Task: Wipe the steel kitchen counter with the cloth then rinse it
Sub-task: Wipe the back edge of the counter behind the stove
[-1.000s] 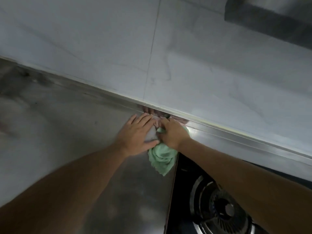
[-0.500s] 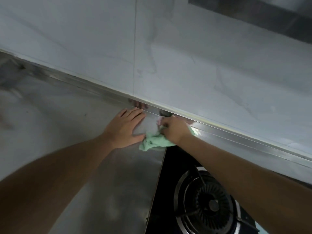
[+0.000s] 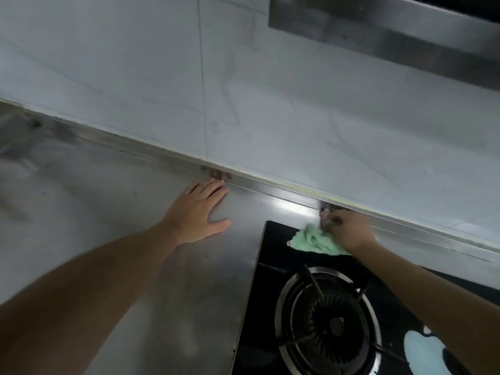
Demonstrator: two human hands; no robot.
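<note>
Right hand (image 3: 347,230) at centre right of the frame, curled tight around the green cloth (image 3: 315,239), knuckles up, fingertips pressed into the narrow strip of steel counter (image 3: 108,201) between the black hob (image 3: 273,266) and the raised back edge. Cloth bunched under and to the left of that fist, most of it spilling out from the palm toward frame centre, draped over the hob's upper corner and its glass top. Only a small fold visible at the fingertips, up against the steel rim below the pale tiled wall (image 3: 297,117). Left hand (image 3: 198,212) left of centre, flat on the counter, fingers spread and pointing at the back edge, thumb out toward the hob, holding nothing, well apart from the cloth. Round burner (image 3: 328,318) in the lower right, beneath the right forearm. Grey range hood (image 3: 392,36) across the upper right corner.
</note>
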